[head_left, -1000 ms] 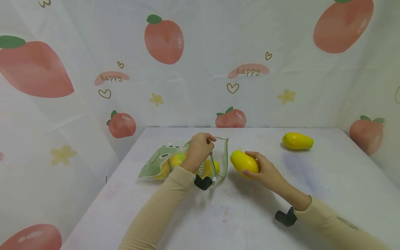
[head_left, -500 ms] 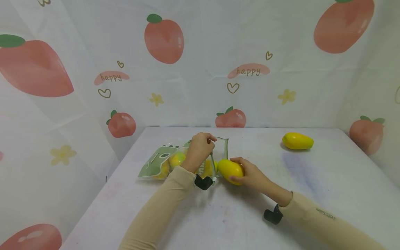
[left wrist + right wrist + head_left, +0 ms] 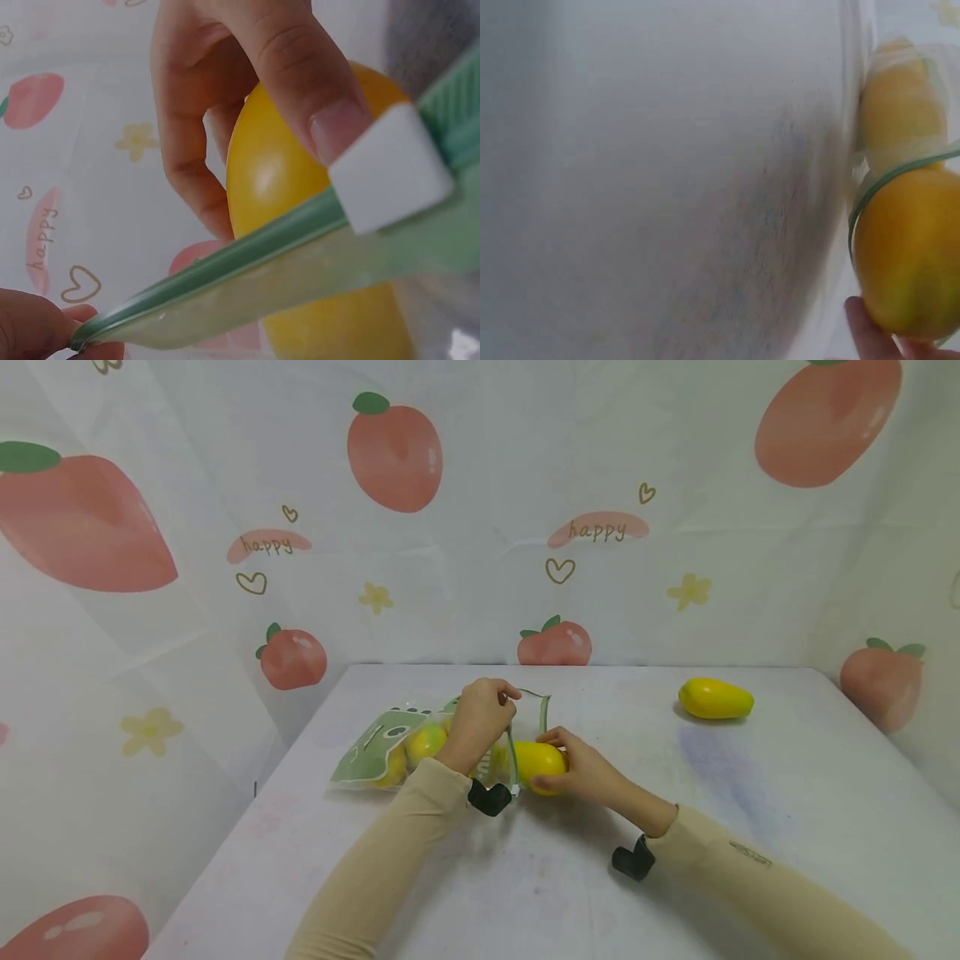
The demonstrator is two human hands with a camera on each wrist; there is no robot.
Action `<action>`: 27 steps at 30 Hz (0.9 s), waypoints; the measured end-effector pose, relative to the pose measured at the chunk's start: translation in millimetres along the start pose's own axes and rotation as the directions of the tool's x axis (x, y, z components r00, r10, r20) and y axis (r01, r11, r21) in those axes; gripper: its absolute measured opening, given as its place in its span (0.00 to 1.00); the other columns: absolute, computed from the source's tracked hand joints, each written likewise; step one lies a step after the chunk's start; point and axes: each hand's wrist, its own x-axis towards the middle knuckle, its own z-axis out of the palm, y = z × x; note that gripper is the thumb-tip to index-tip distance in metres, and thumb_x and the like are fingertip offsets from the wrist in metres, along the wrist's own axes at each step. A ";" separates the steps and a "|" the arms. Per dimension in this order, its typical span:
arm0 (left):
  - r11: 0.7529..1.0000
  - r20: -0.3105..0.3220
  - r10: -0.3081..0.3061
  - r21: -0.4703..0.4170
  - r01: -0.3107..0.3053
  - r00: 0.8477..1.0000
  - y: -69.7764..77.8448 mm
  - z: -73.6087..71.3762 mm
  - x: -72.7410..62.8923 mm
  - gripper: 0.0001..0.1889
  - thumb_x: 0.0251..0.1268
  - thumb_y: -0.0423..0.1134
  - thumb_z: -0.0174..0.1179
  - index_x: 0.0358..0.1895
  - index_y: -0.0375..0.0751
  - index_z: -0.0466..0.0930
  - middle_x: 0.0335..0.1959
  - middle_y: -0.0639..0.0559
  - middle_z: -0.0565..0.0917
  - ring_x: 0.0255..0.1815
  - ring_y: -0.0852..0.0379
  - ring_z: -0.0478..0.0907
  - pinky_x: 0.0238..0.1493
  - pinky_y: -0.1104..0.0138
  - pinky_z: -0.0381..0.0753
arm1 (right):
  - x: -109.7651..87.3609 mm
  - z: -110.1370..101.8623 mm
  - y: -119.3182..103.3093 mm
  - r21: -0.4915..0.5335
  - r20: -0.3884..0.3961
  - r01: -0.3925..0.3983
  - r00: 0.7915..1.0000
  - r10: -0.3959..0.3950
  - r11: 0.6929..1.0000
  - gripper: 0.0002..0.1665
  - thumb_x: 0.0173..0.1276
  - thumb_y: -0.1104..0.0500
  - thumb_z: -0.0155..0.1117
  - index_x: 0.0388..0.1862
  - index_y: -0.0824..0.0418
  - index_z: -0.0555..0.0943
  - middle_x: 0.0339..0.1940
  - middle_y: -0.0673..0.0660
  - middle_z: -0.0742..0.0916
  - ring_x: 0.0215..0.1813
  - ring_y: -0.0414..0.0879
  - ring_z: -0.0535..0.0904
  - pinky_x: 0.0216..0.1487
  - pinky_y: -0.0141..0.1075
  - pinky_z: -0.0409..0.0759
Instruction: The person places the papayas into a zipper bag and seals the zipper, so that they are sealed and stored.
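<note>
Fruit (image 3: 542, 764), the yellow one, sits partway in the mouth of the bag (image 3: 367, 758), with the green rim (image 3: 892, 175) round its front end. Right hand (image 3: 588, 768) has it, thumb and fingers curled round the back. Left hand (image 3: 480, 718) is pinching the bag's green edge — same strip with the white slider (image 3: 390, 169) on it. Bag's lying on the table (image 3: 570, 893) with more fruits (image 3: 426, 742) inside. It's got white letters, but the left hand half covers them, so I can't read those. Backdrop (image 3: 480, 577) says "happy" twice, plus hearts and flowers. Right sleeve (image 3: 720, 860) has some print too — too tiny to read. Loose fruit (image 3: 715, 698) lies at the back right, well apart.
</note>
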 end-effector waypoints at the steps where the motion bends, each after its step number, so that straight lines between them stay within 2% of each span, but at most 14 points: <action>1: 1.000 -0.001 0.003 0.002 -0.003 1.000 0.2 0.0 0.0 0.12 0.63 0.29 0.55 0.43 0.42 0.86 0.26 0.49 0.78 0.18 0.58 0.76 0.22 0.72 0.72 | 1.1 -0.1 0.1 0.008 0.007 0.002 1.000 -0.002 1.000 0.36 0.56 0.51 0.74 0.61 0.57 0.70 0.55 0.58 0.80 0.49 0.50 0.77 0.53 0.44 0.79; 7: 1.000 0.000 0.002 0.010 -0.002 1.000 0.6 0.2 0.4 0.12 0.62 0.29 0.55 0.42 0.42 0.86 0.27 0.49 0.78 0.18 0.59 0.75 0.22 0.72 0.72 | 6.0 -0.4 1.6 0.044 0.058 0.035 0.998 -0.038 0.998 0.36 0.58 0.51 0.72 0.64 0.58 0.71 0.53 0.58 0.79 0.46 0.50 0.75 0.50 0.42 0.78; 11: 1.000 -0.003 -0.004 0.016 0.005 1.000 0.3 0.7 0.8 0.12 0.62 0.29 0.55 0.42 0.42 0.87 0.29 0.49 0.78 0.19 0.58 0.72 0.22 0.72 0.72 | 7.3 0.1 0.6 0.057 0.048 0.017 0.999 -0.019 0.998 0.37 0.55 0.50 0.74 0.62 0.57 0.71 0.52 0.55 0.80 0.46 0.49 0.76 0.51 0.41 0.78; 17: 1.000 0.002 -0.015 0.017 0.015 1.000 0.7 0.6 1.6 0.12 0.62 0.29 0.55 0.43 0.42 0.86 0.28 0.49 0.78 0.19 0.58 0.75 0.23 0.72 0.73 | 8.9 0.7 -0.4 0.075 0.043 -0.001 0.999 -0.002 0.997 0.37 0.54 0.50 0.75 0.60 0.57 0.71 0.55 0.56 0.79 0.52 0.50 0.76 0.55 0.44 0.79; 24: 1.000 0.012 -0.021 0.008 0.021 1.000 1.4 -0.3 2.9 0.12 0.63 0.29 0.55 0.44 0.42 0.86 0.26 0.49 0.78 0.18 0.58 0.77 0.20 0.71 0.72 | 9.0 -1.4 3.9 0.128 0.097 0.040 0.994 -0.053 0.991 0.37 0.60 0.53 0.71 0.67 0.60 0.70 0.59 0.61 0.77 0.53 0.53 0.78 0.58 0.46 0.79; 27: 1.000 0.008 -0.015 0.008 0.015 1.000 1.6 -0.2 3.1 0.12 0.62 0.29 0.55 0.43 0.42 0.86 0.25 0.50 0.79 0.17 0.59 0.77 0.20 0.72 0.72 | 8.4 -2.1 4.1 0.143 0.097 0.039 0.994 -0.053 0.989 0.37 0.60 0.54 0.70 0.67 0.61 0.69 0.60 0.62 0.76 0.54 0.54 0.78 0.59 0.48 0.77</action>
